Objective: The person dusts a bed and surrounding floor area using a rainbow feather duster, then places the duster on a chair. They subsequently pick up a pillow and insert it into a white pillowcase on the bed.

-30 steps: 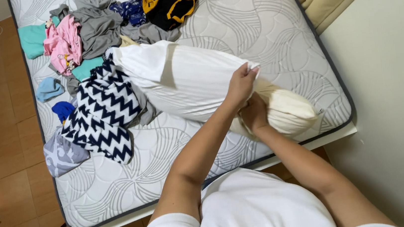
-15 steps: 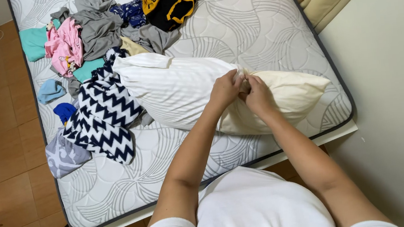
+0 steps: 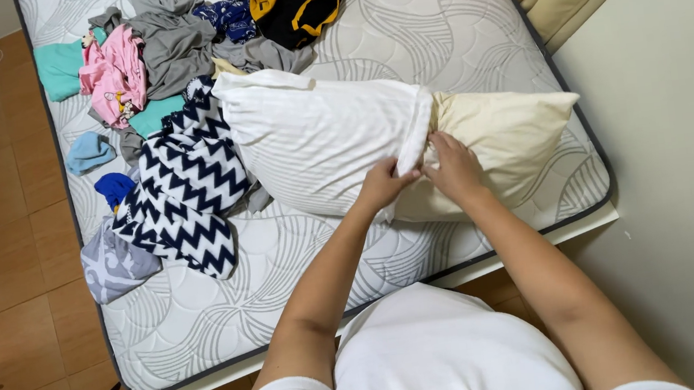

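Your left hand (image 3: 382, 184) and right hand (image 3: 450, 167) both have their fingers closed on the open hem of the white pillowcase (image 3: 319, 138), bunching the soft cotton where the cream pillow (image 3: 506, 137) sticks out. The plump pillow lies near the mattress's (image 3: 466, 19) right edge, keeping it supported; a zigzag-patterned cloth (image 3: 187, 182) lies beside it.

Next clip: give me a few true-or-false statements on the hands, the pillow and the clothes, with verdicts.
1. Both hands grip the open edge of the white pillowcase. True: left hand, right hand.
2. The cream pillow is fully covered. False: its right end sticks out.
3. The zigzag cloth lies left of the pillow. True.
4. The mattress is plain white. False: grey leaf pattern.
5. The clothes pile lies on the floor. False: on the mattress.
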